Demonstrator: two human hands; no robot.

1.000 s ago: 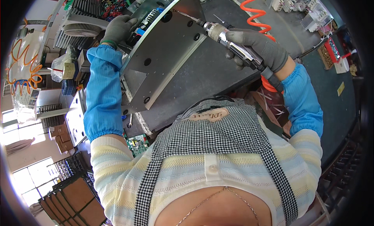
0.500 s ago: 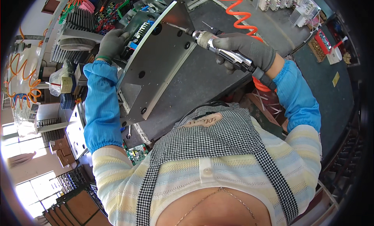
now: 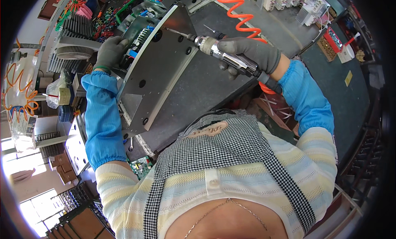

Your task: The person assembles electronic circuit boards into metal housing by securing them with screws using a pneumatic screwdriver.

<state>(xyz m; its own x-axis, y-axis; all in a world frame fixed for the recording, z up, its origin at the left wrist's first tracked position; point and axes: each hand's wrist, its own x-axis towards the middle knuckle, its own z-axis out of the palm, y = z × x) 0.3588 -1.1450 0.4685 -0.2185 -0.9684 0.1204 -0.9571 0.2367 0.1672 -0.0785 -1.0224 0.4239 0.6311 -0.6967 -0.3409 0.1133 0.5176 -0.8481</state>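
My right hand, in a grey glove, is closed around a pneumatic screwdriver with a silver body. Its long bit points left and meets the upper part of a grey metal panel, near a round hole. The panel stands tilted on edge and has several holes. At the far left side of the panel, my gloved left hand grips the edge of the assembly, its fingertips partly hidden. Behind the panel sits a circuit board with blue and white parts.
An orange coiled air hose hangs at the top. A second screwdriver lies on the dark bench mat. Black finned heat sinks stand left. A green circuit board and a wrench lie near my left elbow.
The whole view has shifted slightly, so things sit a little farther left. Both hands keep their holds, and the bit stays at the same spot on the panel.
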